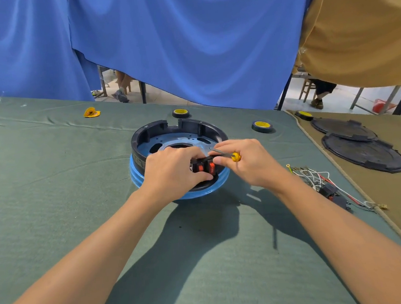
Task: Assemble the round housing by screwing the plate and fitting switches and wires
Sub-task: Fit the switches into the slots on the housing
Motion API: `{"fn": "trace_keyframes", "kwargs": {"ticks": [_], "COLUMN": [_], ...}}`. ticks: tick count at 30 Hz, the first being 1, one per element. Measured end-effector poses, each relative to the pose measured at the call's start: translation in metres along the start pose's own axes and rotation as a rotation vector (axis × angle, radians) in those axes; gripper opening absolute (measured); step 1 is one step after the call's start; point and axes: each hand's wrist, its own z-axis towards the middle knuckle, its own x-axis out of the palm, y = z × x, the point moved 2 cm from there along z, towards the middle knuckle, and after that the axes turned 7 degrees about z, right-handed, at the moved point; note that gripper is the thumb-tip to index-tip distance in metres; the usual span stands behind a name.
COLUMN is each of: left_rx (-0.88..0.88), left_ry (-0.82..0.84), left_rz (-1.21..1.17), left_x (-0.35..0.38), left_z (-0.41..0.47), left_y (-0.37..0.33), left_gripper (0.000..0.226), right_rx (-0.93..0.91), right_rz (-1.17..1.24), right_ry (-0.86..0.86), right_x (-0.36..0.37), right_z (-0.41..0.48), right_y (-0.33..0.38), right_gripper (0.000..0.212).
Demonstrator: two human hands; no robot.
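Underlying housing (158, 127): green cloth (51, 190); blue drapes (184, 43) bkgd.

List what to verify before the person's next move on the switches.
1. Round housing open side up: ok.
2. Left hand grips the orange switches at the near wall: ok.
3. Switches fully seated: cannot tell, fingers cover them.
4. Screwdriver held in right hand: ok.
5. Wire bundle fitted: not ok, it lies on the cloth, apart from the housing.
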Motion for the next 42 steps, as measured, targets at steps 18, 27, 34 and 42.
{"fn": "trace_keyframes", "kwargs": {"ticks": [18, 27, 34, 42], "left_rx": [0.022, 0.095, 0.252, 0.211], "left_ry": [-0.038, 0.2, 0.089, 0.02], "left_rz": [0.011, -0.253, -0.142, -0.09], "left_x": [0.003, -0.017, -0.02, -0.017], "left_z": [-0.005, 0.009, 0.002, 0.001], "left_y": [-0.003, 0.017, 0.01, 0.004], "left_gripper": [0.03, 0.024, 0.025, 0.027], "right_rx": [-0.13, -0.07, -0.096, -0.067], "right_rz": [-0.055, 0.003, -0.015, -0.037], "right_ry": [-0.12, 0.031, 0.053, -0.107], "right_x": [0.008, 0.002, 0.006, 0.011], "right_z": [-0.006, 0.007, 0.005, -0.002], "right_y": [0.0, -0.002, -0.003, -0.003], "right_gripper": [0.018, 0.018, 0.021, 0.017]}}
